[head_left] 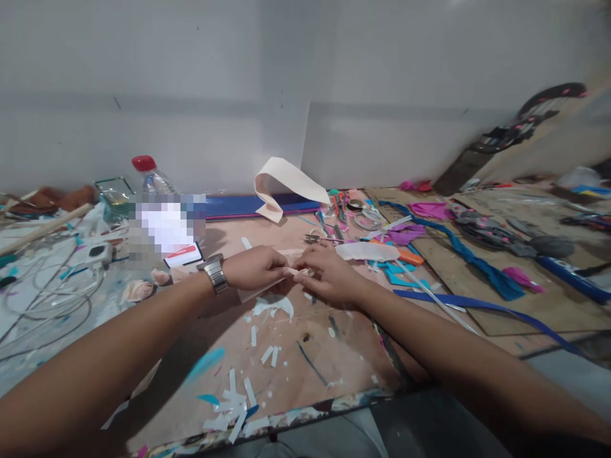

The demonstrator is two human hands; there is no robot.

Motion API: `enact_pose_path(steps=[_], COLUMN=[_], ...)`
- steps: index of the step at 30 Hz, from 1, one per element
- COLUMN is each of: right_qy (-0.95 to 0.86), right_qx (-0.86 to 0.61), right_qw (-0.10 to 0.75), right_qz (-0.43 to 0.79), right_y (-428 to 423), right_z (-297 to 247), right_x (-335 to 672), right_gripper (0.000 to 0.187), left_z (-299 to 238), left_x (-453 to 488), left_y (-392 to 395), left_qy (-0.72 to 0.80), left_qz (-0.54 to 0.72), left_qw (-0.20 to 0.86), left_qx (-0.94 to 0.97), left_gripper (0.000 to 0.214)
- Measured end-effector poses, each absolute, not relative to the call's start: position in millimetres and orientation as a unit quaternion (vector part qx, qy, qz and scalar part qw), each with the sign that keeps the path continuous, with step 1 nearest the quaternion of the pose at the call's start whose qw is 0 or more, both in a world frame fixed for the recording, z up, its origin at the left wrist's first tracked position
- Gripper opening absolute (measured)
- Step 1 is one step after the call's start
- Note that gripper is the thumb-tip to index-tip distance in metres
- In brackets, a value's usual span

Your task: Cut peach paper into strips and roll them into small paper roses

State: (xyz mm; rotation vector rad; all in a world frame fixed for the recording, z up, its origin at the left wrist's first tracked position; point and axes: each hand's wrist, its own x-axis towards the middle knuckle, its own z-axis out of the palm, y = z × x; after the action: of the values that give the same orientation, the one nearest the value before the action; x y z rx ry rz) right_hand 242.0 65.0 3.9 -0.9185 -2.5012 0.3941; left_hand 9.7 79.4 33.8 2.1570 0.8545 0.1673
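The left hand [258, 267] and the right hand [327, 270] were close together over the middle of the tabletop [305, 356]. Between their fingertips was a small, pale peach, folded piece of thin stuff [296, 272]. The left thumb and finger were pinched on one end of it, and the right thumb and finger were pinched on the other. The other fingers were curled in. A shiny silver metal watch [216, 273] was around the left wrist.

A small, pale peach, round paper-like flower [138, 291] lay toward the left side of the tabletop. Behind it was a boxy white plug [99, 253] with thin cords. A clear plastic bottle with a red cap [144, 163] stood near the back edge, partly hidden by a blurry patch. A wide, curled cream strip [291, 175] sat on a long, flat blue thing [224, 207] along the back edge.

Many little white strips [233, 401] lay scattered by the front edge. On the right side, a long, flat dark blue ribbon [458, 299] ran over a flat brown board [506, 324].
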Motion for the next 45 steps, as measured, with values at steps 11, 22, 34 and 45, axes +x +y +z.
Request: enact_pose_path(steps=[11, 22, 34, 45], right_qy=[-0.891, -0.904, -0.895, -0.895], right_qx=[-0.332, -0.287, -0.296, -0.304], right_qw=[0.292, 0.314, 0.332, 0.325], right_qz=[0.105, 0.044, 0.034, 0.024], right_y=[63, 60, 61, 61], right_z=[-2, 4, 1, 2], right_x=[240, 244, 244, 245], right_gripper=[0.022, 0.016, 0.012, 0.012], left_z=[24, 23, 19, 24], left_x=[13, 13, 14, 16], left_y=[79, 78, 81, 78], left_qy=[0.304, 0.322, 0.325, 0.338], left_qz=[0.055, 0.092, 0.133, 0.146], left_qw=[0.596, 0.767, 0.761, 0.757], left_qx=[0.742, 0.548, 0.546, 0.54], left_gripper=[0.035, 0.034, 0.031, 0.025])
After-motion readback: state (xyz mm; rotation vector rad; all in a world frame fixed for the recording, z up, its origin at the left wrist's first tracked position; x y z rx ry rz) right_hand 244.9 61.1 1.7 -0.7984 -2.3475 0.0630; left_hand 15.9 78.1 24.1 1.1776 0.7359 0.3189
